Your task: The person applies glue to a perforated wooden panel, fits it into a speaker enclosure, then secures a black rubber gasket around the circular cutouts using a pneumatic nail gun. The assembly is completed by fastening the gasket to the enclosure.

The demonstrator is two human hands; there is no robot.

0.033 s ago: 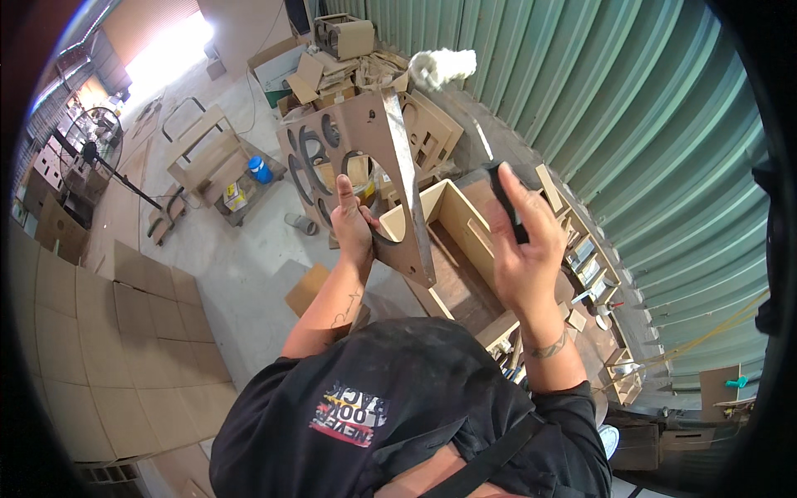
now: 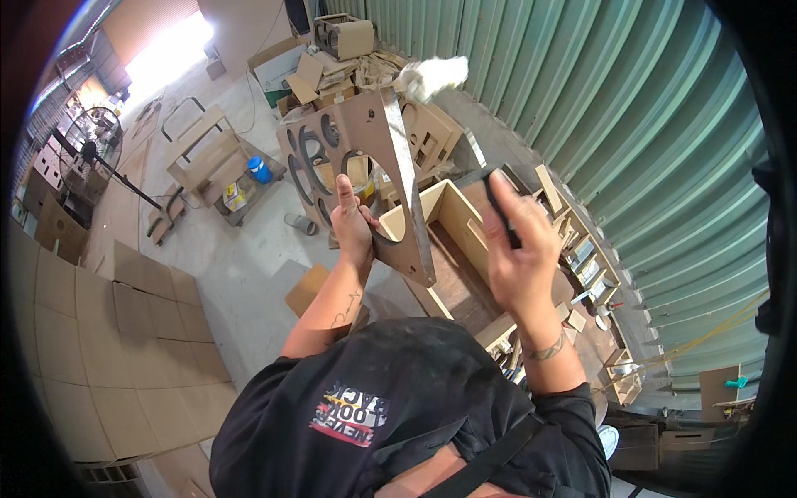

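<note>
Bkgd: green ribbed wall at R, concrete floor at L.
Progress: panel has its cutouts done; surface work prob. under way, amt left can't tell.
Panel axis: on edge & tilted, thick edge twd R; long axis seems to run top to btm of view, foreshortened so approx.
Panel loc: up in front of body, L of open box.
L hand: grip curled on panel nr lower cutout, thumb up.
R hand: grip closed round blk handle of tool.
Tool head: white, fluffy, blurred, by panel's top; contact unclear.
</note>
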